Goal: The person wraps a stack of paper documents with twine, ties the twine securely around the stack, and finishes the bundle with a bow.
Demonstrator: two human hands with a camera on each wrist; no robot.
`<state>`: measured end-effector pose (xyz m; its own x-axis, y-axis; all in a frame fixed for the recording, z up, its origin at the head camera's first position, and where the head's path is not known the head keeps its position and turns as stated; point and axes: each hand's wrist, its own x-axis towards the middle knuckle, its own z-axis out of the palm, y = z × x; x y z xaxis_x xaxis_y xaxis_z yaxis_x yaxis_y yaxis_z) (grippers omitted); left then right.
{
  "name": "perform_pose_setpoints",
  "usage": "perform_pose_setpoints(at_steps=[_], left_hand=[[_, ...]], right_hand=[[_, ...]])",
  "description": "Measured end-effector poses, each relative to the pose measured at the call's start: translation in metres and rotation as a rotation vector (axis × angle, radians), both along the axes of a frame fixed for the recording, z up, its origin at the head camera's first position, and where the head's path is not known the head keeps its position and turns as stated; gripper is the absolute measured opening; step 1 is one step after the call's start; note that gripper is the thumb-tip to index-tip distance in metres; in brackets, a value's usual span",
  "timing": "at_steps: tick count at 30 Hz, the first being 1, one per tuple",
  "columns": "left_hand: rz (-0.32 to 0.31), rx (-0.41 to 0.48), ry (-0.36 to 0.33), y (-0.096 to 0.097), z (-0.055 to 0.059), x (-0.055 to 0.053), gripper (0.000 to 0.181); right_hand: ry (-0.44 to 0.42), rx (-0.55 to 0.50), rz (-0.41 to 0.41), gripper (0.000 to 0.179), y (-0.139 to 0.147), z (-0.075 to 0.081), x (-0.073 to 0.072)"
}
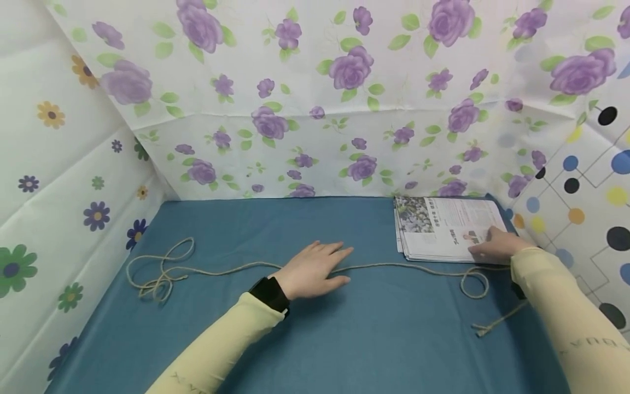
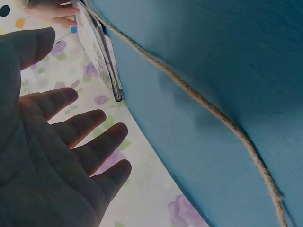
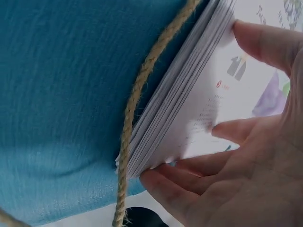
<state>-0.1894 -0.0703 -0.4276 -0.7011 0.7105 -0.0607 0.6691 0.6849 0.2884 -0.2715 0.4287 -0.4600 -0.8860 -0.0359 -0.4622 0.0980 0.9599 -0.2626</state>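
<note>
Left hand (image 1: 315, 271), as I saw it on my feed, hovered over the rope (image 2: 191, 92), fingers spread, holding nothing. That rope ran across the blue cloth (image 1: 384, 339), tangled in loops at the left, with one small loop near the right. Right hand (image 1: 499, 246) was loosely open, thumb and fingertips touching the papers (image 1: 418, 243), stacked at the cloth's far right corner, before the floral sheet (image 1: 315, 54).

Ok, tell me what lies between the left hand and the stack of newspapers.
In the head view, blue cloth, with the rope running across it from beneath the left hand past the near edge of the newspapers.
</note>
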Motion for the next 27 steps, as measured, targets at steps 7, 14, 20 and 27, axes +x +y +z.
perform_pose_setpoints(at_steps=[7, 14, 20, 27], left_hand=[[0.020, -0.005, -0.080, 0.008, 0.000, -0.008, 0.069], [0.059, 0.005, -0.168, 0.007, -0.002, -0.013, 0.069], [0.070, -0.002, -0.186, 0.005, -0.006, -0.015, 0.068], [0.061, -0.002, -0.182, 0.005, -0.011, -0.014, 0.068]], right_hand=[[-0.053, -0.014, -0.015, 0.115, -0.003, 0.003, -0.002], [-0.024, 0.020, 0.002, 0.110, -0.014, 0.008, 0.003], [0.005, 0.048, 0.047, 0.105, -0.018, 0.012, 0.012], [0.034, 0.069, 0.058, 0.111, -0.013, 0.004, 0.017]])
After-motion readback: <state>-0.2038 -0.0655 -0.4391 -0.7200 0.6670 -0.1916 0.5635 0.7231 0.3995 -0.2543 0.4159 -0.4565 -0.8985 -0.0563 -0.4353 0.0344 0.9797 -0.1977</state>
